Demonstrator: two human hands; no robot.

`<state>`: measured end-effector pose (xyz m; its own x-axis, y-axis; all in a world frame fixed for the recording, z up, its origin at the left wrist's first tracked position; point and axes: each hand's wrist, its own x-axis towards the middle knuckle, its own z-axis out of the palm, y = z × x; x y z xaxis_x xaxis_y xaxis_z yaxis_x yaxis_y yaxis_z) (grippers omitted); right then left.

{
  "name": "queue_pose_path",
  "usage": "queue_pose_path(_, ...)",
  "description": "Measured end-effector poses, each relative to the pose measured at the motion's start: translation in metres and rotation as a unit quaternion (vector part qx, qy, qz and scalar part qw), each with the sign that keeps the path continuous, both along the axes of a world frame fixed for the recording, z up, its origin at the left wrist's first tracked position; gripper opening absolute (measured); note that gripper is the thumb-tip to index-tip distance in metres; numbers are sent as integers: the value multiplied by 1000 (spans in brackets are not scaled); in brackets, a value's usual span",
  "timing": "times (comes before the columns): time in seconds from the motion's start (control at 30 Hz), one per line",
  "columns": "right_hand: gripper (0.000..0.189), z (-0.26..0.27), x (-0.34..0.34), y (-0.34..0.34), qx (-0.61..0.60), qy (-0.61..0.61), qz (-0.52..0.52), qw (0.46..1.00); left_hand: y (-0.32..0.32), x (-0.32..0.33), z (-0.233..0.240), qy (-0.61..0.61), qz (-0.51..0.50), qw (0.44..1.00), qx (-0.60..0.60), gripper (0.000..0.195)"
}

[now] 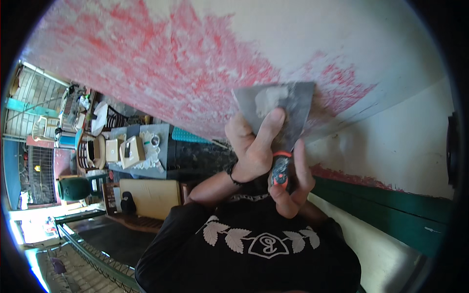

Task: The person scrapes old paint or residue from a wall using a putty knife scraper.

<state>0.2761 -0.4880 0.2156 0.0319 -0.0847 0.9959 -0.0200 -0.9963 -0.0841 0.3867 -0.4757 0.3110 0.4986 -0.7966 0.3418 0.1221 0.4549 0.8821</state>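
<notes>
A wide putty knife (pixel 296 106) is held up in front of my chest, its metal blade spread towards the wall and a patch of pale filler on its face. My right hand (pixel 298 190) is wrapped around the black and orange handle, one finger laid along its side. With its thumb on the blade and its other fingers curled at the blade's left edge and partly hidden behind it, my left hand (pixel 253 150) also grips the knife. Beyond the blade rises a wall (pixel 205 66) with rough red and whitish patches. Whether the blade's edge touches the wall cannot be told.
A pale adjoining wall (pixel 381 146) with a dark green band (pixel 384 205) runs along my right. To the left are a table (pixel 161 146) bearing cardboard boxes (pixel 132 152), a cushioned wooden bench (pixel 150 197), chairs and a green railing (pixel 99 260).
</notes>
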Motion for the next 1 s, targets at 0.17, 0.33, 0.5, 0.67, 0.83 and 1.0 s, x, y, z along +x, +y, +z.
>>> queue_pose_path(0.17,18,20,15,-15,-55,-37,5,998,-1,3,14,33,-59,998,9,29)
queue_pose_path(0.33,14,-13,15,2,9,-56,-7,998,1,2,1,0,-47,999,10,28)
queue_pose_path(0.5,12,-15,21,17,31,-49,39,998,1,-4,25,55,-70,996,15,23)
queue_pose_path(0.67,12,-16,29,20,43,-44,60,996,-5,1,7,5,-47,998,-32,21)
queue_pose_path(0.83,11,-8,24,16,40,-40,35,998,-11,1,22,7,-55,997,-51,23)
queue_pose_path(1.0,25,5,11,-13,-17,-37,-35,999,1,3,8,-26,-23,999,-5,29)
